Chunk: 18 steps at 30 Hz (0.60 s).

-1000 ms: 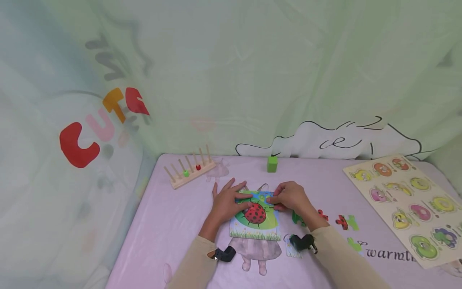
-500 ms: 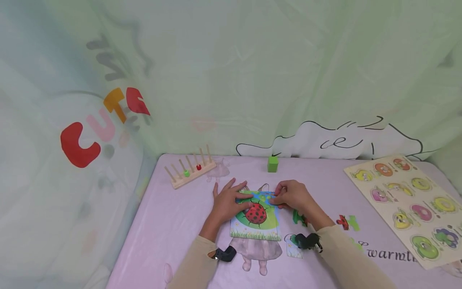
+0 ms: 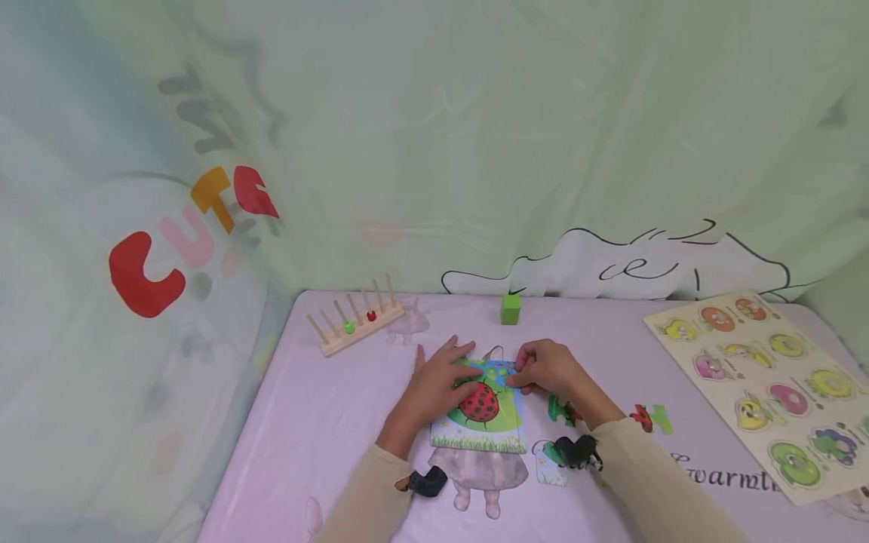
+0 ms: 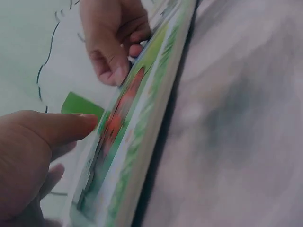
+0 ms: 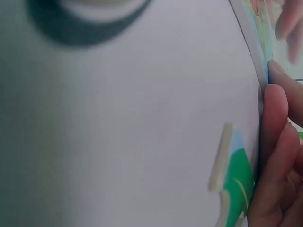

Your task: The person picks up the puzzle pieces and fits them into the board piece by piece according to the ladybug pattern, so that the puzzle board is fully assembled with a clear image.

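Observation:
The flat ladybug puzzle board (image 3: 478,439) lies on the table in front of the person, with a red spotted ladybug on a green leaf. My left hand (image 3: 434,387) spreads its fingers over the board's left side, thumb and fingertips at the ladybug. My right hand (image 3: 548,369) pinches the upper right corner; the right wrist view has its thumb on top and fingers (image 5: 274,104) curled at the edge. What lies under those fingertips is partly hidden. A loose green puzzle piece (image 5: 239,182) lies close by the right hand's fingers.
More loose pieces lie rightward: a red-and-black one (image 3: 641,417), a green one (image 3: 661,420) and a flowered one (image 3: 551,469) near the right wrist strap. A fruit peg board (image 3: 740,385) lies far right. Behind stand a green block (image 3: 511,310) and a wooden peg rack (image 3: 366,329).
My left hand has shifted slightly right, its fingers now further over the board. The right hand keeps its pinch at the corner, its forearm a little further right.

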Each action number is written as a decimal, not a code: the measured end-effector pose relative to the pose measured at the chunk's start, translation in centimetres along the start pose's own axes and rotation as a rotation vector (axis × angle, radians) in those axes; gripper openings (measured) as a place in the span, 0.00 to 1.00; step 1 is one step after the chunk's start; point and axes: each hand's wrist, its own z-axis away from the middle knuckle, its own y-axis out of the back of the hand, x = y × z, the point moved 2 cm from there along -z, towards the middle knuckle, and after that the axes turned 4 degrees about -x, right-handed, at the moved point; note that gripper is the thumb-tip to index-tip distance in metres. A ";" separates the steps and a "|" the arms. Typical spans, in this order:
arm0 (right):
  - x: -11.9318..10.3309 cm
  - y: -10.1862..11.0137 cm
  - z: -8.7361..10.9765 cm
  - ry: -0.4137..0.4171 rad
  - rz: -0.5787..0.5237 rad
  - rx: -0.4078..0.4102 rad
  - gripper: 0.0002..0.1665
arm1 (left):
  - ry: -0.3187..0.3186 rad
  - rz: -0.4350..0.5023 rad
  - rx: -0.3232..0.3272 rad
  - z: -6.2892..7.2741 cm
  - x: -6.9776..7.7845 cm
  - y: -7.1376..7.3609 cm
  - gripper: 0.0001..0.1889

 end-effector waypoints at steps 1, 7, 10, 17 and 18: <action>0.0 0.0 0.0 0.001 0.004 0.004 0.18 | -0.037 -0.014 -0.024 0.0 0.4 -0.1 0.17; 0.3 -0.1 0.1 0.060 0.078 0.012 0.17 | -0.128 -0.054 -0.141 0.1 1.5 -0.5 0.21; 0.3 0.0 0.1 0.139 0.165 0.012 0.14 | -0.128 -0.049 -0.165 0.1 1.4 -0.6 0.22; 0.1 0.5 0.7 0.319 0.317 0.023 0.18 | -0.091 -0.023 -0.168 -0.1 1.2 -0.7 0.21; 0.1 0.5 0.7 0.322 0.314 0.016 0.19 | -0.073 -0.025 -0.159 -0.2 1.4 -0.7 0.20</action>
